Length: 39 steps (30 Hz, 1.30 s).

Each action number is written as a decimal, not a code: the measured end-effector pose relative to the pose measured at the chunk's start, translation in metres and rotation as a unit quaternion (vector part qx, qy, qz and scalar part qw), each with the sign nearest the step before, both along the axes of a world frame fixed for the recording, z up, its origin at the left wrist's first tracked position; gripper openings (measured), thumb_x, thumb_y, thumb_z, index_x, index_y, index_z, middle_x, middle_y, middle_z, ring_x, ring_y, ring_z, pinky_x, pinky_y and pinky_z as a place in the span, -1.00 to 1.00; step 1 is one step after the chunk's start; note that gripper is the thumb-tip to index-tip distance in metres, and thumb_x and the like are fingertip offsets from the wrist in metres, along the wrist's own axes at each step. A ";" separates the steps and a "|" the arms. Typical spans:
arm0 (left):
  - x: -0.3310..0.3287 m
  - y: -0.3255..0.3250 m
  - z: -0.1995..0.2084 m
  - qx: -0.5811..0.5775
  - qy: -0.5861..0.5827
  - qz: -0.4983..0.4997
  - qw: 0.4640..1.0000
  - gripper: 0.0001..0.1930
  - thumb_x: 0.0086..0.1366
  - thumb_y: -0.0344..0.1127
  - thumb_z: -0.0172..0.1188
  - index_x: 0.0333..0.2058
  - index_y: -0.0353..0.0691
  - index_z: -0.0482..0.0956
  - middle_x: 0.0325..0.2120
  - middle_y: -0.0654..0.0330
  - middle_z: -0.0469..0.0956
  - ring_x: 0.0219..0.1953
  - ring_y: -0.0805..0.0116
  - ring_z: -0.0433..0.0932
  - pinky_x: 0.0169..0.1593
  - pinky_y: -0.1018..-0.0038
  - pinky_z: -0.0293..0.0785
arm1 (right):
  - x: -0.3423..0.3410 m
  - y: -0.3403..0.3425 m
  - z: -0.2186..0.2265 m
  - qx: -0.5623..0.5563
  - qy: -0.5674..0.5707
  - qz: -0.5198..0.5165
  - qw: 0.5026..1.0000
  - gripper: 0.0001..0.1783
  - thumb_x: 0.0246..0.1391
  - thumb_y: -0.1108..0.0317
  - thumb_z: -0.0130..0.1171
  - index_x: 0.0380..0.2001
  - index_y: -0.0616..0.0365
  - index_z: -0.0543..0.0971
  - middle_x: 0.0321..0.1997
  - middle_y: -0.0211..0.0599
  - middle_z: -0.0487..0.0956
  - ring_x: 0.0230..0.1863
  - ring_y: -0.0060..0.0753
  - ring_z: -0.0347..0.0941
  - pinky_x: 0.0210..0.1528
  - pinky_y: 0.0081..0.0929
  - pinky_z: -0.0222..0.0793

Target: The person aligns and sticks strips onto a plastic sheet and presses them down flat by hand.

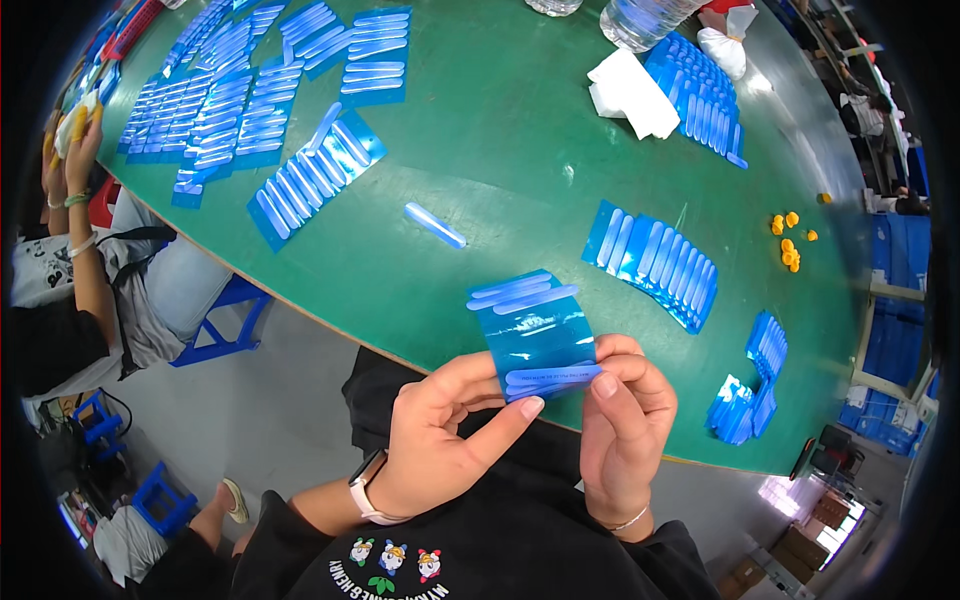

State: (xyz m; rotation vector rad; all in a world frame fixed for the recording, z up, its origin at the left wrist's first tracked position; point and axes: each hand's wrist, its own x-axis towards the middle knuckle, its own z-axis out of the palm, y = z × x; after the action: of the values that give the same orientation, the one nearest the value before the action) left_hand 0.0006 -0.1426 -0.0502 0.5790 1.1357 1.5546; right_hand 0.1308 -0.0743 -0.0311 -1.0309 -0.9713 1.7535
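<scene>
Both hands hold a translucent blue film sheet (535, 335) over the table's near edge. Pale blue round-ended strips (525, 292) lie across its far end, and more strips overlap at its near end. My left hand (445, 425) pinches the sheet's lower left side, its thumb stretched along the near edge. At the right, my right hand (630, 410) grips the end of a near strip (550, 380) and the film between thumb and fingers. Beyond the sheet, a single loose strip (435, 225) lies on the green table (480, 130).
Strip-covered blue sheets lie at the far left (215, 105), left of centre (310, 180), and right (655, 265). Curled sheets (750, 385) sit near the right edge. White paper (632, 92), clear bottles (640, 22) and yellow finger cots (790, 250) are farther off. A co-worker (90, 260) sits left.
</scene>
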 end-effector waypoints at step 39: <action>-0.008 -0.007 -0.005 0.009 0.236 0.101 0.966 -0.90 0.06 -0.49 0.25 -0.42 -0.36 0.54 -0.58 0.20 0.58 -0.76 0.75 0.27 -0.69 0.75 0.08 | -0.011 0.007 -0.001 0.333 -0.288 0.035 0.897 -0.75 -0.20 0.50 0.34 -0.37 0.27 0.53 -0.26 -0.25 0.40 -0.23 -0.49 0.32 -0.15 -0.52 0.27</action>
State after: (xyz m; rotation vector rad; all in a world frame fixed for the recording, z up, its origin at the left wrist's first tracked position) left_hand -0.0074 -0.1498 -0.0557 0.9016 1.5797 1.6485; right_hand 0.1196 -0.0668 -0.0321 -1.0600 -1.8368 1.0103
